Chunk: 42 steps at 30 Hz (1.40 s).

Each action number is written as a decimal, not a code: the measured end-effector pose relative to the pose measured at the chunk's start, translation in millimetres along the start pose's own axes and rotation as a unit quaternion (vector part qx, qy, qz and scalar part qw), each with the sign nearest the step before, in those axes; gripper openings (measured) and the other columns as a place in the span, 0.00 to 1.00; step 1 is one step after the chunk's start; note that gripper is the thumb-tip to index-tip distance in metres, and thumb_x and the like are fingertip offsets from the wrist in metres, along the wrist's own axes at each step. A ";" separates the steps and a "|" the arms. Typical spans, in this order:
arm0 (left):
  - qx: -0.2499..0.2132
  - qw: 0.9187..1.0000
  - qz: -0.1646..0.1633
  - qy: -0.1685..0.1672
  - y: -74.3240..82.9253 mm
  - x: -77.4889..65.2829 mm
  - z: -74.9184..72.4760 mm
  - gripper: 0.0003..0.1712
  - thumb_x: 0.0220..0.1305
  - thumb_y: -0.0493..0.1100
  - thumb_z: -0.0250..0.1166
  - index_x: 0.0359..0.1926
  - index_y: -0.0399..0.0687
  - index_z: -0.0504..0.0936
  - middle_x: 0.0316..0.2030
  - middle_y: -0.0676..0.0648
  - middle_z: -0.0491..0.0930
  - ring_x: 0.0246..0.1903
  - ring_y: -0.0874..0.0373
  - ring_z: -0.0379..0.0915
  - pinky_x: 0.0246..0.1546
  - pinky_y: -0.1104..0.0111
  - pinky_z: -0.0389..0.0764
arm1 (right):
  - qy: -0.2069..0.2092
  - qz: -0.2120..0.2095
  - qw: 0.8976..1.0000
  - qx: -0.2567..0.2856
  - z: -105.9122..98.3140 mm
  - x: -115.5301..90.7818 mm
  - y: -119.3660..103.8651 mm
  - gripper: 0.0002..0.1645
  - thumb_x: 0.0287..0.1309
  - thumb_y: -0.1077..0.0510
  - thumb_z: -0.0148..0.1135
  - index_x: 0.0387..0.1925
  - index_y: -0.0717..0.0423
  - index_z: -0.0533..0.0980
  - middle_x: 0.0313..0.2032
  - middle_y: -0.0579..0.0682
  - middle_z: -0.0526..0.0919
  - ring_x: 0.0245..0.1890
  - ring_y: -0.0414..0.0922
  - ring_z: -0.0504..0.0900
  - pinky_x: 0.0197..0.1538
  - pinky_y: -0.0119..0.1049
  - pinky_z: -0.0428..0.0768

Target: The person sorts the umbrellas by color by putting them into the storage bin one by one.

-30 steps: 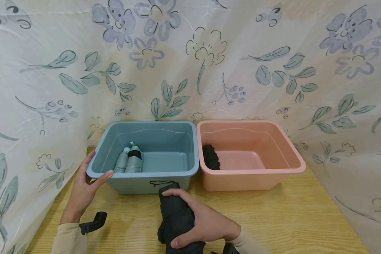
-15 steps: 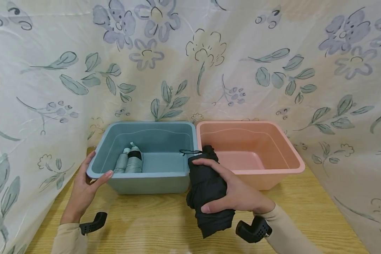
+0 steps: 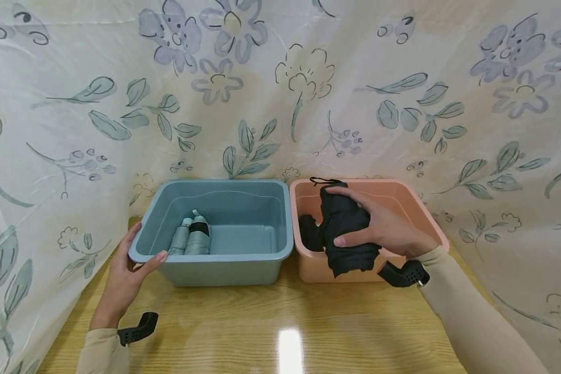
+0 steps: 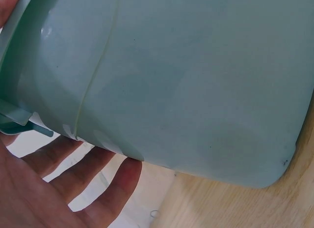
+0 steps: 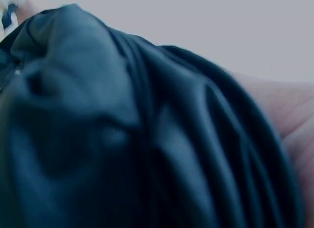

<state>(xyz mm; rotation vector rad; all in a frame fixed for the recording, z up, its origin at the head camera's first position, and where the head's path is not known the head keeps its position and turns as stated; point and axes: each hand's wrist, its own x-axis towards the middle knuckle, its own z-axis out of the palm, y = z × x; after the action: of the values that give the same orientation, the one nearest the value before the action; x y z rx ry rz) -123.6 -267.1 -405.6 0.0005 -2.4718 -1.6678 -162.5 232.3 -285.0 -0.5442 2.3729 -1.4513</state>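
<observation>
In the head view my right hand (image 3: 388,228) grips a folded black umbrella (image 3: 343,221) by its middle, over the pink bin (image 3: 313,267). The umbrella's cord loop points to the back, and its loose fabric hangs over the front rim. Dark folds of the same umbrella (image 5: 162,129) fill the right wrist view. Another black umbrella (image 3: 310,234) lies at the pink bin's left end, partly covered. My left hand (image 3: 121,278) holds the front left corner of the blue bin (image 3: 224,258), thumb on the rim and fingers along the outer side (image 4: 171,90).
Two pale blue-green folded umbrellas (image 3: 198,239) lie side by side at the left in the blue bin. Both bins stand next to each other on a wooden table (image 3: 224,332). A flower-printed cloth (image 3: 299,114) hangs behind and along both sides.
My right hand has carried the black umbrella from in front of the blue bin to the right and back, over the pink bin. The left hand has stayed on the blue bin.
</observation>
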 end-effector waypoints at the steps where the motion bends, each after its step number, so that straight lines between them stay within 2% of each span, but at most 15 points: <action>1: 0.001 1.000 -0.001 0.000 0.3 0.2 -0.1 0.53 0.71 0.43 0.65 0.82 0.60 0.39 0.76 0.37 0.51 0.68 0.36 0.56 0.47 0.82 0.69 | 0.006 0.010 1.000 -0.016 -6.6 4.6 1.8 0.57 0.50 0.52 0.81 0.75 0.25 0.59 0.59 0.60 0.73 0.47 0.57 0.83 0.48 0.50 0.82; 4: 0.002 1.000 -0.001 0.000 0.4 0.7 -0.3 0.53 0.71 0.44 0.65 0.82 0.61 0.39 0.76 0.37 0.51 0.68 0.36 0.56 0.46 0.82 0.69 | 0.009 0.037 0.999 -0.017 -23.5 18.9 10.1 0.57 0.50 0.52 0.81 0.76 0.27 0.59 0.60 0.62 0.70 0.48 0.58 0.83 0.46 0.50 0.83; 8: -0.001 1.000 0.003 0.000 0.2 1.3 -0.1 0.53 0.71 0.43 0.66 0.82 0.60 0.39 0.76 0.36 0.51 0.67 0.36 0.56 0.45 0.84 0.68 | -0.017 0.062 0.996 0.060 -37.3 36.6 24.0 0.58 0.53 0.60 0.78 0.78 0.35 0.56 0.62 0.67 0.66 0.50 0.62 0.82 0.43 0.55 0.84; 10: -0.003 1.000 0.005 -0.001 0.6 1.3 -0.1 0.53 0.71 0.43 0.66 0.83 0.59 0.39 0.76 0.36 0.51 0.67 0.35 0.56 0.45 0.85 0.68 | -0.022 0.068 0.995 0.062 -41.1 44.5 31.5 0.58 0.53 0.60 0.78 0.79 0.38 0.55 0.63 0.67 0.65 0.51 0.62 0.81 0.44 0.55 0.84; 13: -0.007 1.000 0.007 -0.001 1.1 0.9 -0.1 0.53 0.71 0.42 0.65 0.83 0.58 0.39 0.75 0.36 0.52 0.67 0.35 0.56 0.45 0.85 0.68 | -0.025 0.055 0.998 -0.009 -44.1 56.1 42.6 0.59 0.51 0.55 0.80 0.79 0.43 0.56 0.69 0.63 0.62 0.59 0.60 0.76 0.51 0.52 0.81; 17: -0.007 1.000 0.008 -0.001 1.6 0.5 -0.1 0.53 0.71 0.42 0.66 0.83 0.57 0.39 0.75 0.36 0.52 0.67 0.36 0.56 0.45 0.85 0.68 | -0.057 0.058 0.992 -0.093 -43.1 68.6 56.1 0.60 0.50 0.49 0.81 0.79 0.45 0.57 0.75 0.57 0.56 0.67 0.58 0.66 0.58 0.51 0.76; 21: -0.004 1.000 0.008 0.001 2.0 0.5 0.1 0.53 0.70 0.43 0.66 0.82 0.57 0.40 0.75 0.36 0.52 0.67 0.37 0.57 0.45 0.85 0.68 | -0.097 0.072 0.984 -0.132 -38.9 82.0 68.1 0.59 0.49 0.47 0.81 0.78 0.47 0.58 0.75 0.57 0.56 0.70 0.59 0.62 0.64 0.56 0.70; 26: -0.002 1.000 0.008 0.001 1.8 -0.6 0.0 0.53 0.71 0.43 0.66 0.83 0.56 0.40 0.75 0.36 0.53 0.67 0.37 0.58 0.45 0.85 0.68 | -0.101 0.071 0.978 -0.166 -33.5 98.8 81.0 0.59 0.49 0.50 0.82 0.77 0.56 0.60 0.75 0.61 0.55 0.71 0.61 0.58 0.67 0.59 0.64; 28: 0.000 1.000 0.007 0.002 1.8 -0.7 0.2 0.52 0.71 0.43 0.66 0.83 0.56 0.40 0.75 0.36 0.53 0.66 0.37 0.58 0.45 0.84 0.68 | -0.107 0.088 0.980 -0.146 -31.4 103.2 85.6 0.59 0.48 0.54 0.82 0.77 0.57 0.59 0.75 0.62 0.54 0.70 0.61 0.59 0.66 0.57 0.67; 30: -0.003 1.000 0.008 0.001 1.8 -0.3 0.6 0.52 0.71 0.43 0.66 0.82 0.56 0.41 0.75 0.36 0.53 0.66 0.37 0.58 0.45 0.84 0.68 | -0.111 0.105 0.977 -0.149 -30.0 106.2 90.0 0.60 0.47 0.54 0.82 0.77 0.57 0.59 0.75 0.62 0.54 0.69 0.60 0.60 0.64 0.52 0.71; 32: -0.007 1.000 0.008 0.000 1.5 0.4 0.9 0.52 0.71 0.42 0.66 0.82 0.58 0.41 0.75 0.37 0.53 0.67 0.37 0.57 0.46 0.84 0.68 | -0.119 0.124 0.974 -0.146 -28.0 107.4 92.8 0.61 0.47 0.54 0.82 0.77 0.57 0.58 0.74 0.63 0.53 0.64 0.61 0.64 0.56 0.47 0.77; 35: -0.013 1.000 0.008 -0.002 1.3 0.9 1.2 0.52 0.71 0.42 0.66 0.82 0.60 0.40 0.75 0.37 0.52 0.67 0.38 0.57 0.46 0.84 0.68 | -0.123 0.138 0.970 -0.159 -25.6 109.1 95.4 0.61 0.46 0.53 0.82 0.78 0.57 0.58 0.74 0.64 0.52 0.62 0.61 0.63 0.49 0.43 0.77; 40: -0.014 1.000 0.005 0.001 1.6 2.0 1.1 0.52 0.71 0.42 0.66 0.82 0.62 0.40 0.76 0.37 0.52 0.67 0.39 0.57 0.47 0.84 0.68 | -0.133 0.140 0.962 -0.195 -22.9 112.7 96.1 0.62 0.48 0.51 0.82 0.78 0.58 0.57 0.74 0.65 0.52 0.66 0.61 0.59 0.52 0.47 0.76; 42: -0.018 1.000 0.004 0.000 1.6 2.7 1.1 0.52 0.71 0.42 0.65 0.82 0.60 0.40 0.76 0.38 0.51 0.68 0.38 0.56 0.47 0.85 0.68 | -0.140 0.151 0.957 -0.202 -22.4 113.9 96.9 0.62 0.48 0.51 0.81 0.78 0.58 0.55 0.75 0.65 0.52 0.65 0.61 0.60 0.47 0.48 0.78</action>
<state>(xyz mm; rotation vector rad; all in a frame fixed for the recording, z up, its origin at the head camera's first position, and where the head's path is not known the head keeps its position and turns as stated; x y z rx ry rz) -126.2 -265.8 -404.1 -0.0151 -2.4381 -1.7096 -288.3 236.6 -368.9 -0.4204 2.3928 -0.7092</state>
